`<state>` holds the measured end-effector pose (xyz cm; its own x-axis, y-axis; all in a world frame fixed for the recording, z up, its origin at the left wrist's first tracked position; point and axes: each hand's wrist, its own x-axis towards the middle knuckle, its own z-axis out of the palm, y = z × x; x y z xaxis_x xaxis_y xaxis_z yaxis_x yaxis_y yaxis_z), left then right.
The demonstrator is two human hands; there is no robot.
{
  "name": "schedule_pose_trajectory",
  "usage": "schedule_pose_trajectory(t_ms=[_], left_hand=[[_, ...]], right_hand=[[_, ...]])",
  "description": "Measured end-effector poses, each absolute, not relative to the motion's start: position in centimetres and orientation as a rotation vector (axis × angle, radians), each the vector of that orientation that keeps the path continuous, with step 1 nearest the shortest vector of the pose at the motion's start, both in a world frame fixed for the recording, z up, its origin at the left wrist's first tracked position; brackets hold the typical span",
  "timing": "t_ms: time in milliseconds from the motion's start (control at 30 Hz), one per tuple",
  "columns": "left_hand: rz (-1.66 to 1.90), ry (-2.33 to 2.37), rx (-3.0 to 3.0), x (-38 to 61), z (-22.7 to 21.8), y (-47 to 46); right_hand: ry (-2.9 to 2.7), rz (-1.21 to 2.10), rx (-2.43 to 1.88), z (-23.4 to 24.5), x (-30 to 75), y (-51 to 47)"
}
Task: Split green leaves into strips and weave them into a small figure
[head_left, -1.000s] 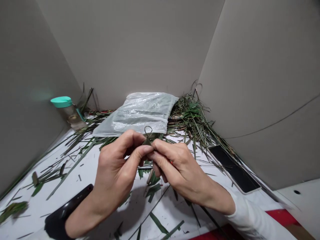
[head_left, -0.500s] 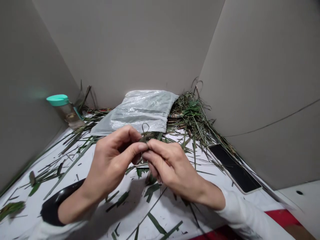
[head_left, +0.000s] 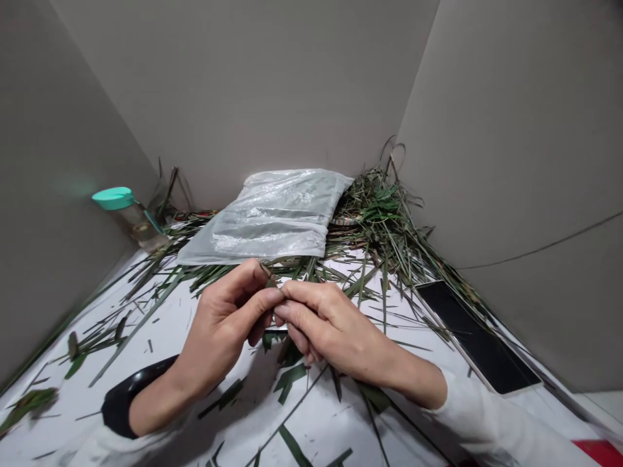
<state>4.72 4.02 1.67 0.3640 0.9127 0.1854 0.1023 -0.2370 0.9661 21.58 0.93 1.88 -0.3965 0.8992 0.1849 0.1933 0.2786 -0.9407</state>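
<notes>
Near the middle of the view, my left hand (head_left: 226, 314) pinches a small piece of green leaf strip (head_left: 270, 279) between thumb and forefinger. My right hand (head_left: 326, 324) closes on the same piece from the right, its fingertips meeting the left thumb. Most of the piece is hidden by the fingers; only a bit shows above the left thumb. Both hands are raised over the white tabletop (head_left: 180, 421). Cut leaf pieces (head_left: 291, 379) lie on the table beneath them.
A white plastic bag (head_left: 272, 217) lies at the back over leaf strips. To its right is a heap of green leaves (head_left: 384, 207). A bottle with a turquoise lid (head_left: 114, 198) stands back left. A dark-screened phone or tablet (head_left: 477, 337) lies on the right. Grey panels (head_left: 253, 84) enclose the table.
The small loop that stood above the fingers no longer shows; the strip now lies against my left forefinger. Both hands keep their pinch. The camera view has shifted slightly.
</notes>
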Motion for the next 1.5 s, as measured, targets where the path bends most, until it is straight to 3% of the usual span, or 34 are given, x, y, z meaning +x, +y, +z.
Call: schedule_pose_trajectory(t_ms=[333, 567, 1033, 1500], left_hand=[[1.055, 0.968, 1.475, 4.5, 1.1, 3.6], [1.178, 0.979, 1.708, 3.8, 1.7, 2.6], [0.77, 0.856, 1.288, 4.8, 1.2, 6.0], [0.807, 0.818, 1.324, 2.0, 2.3, 3.5]], right_hand=[[-1.828, 1.044, -0.967, 1.2, 21.2, 0.7], [-1.755, 0.838, -1.107, 0.7, 19.8, -1.7], [-1.669, 1.257, -1.043, 0.7, 21.2, 1.9], [-1.687, 1.401, -0.956, 1.0, 19.8, 1.0]])
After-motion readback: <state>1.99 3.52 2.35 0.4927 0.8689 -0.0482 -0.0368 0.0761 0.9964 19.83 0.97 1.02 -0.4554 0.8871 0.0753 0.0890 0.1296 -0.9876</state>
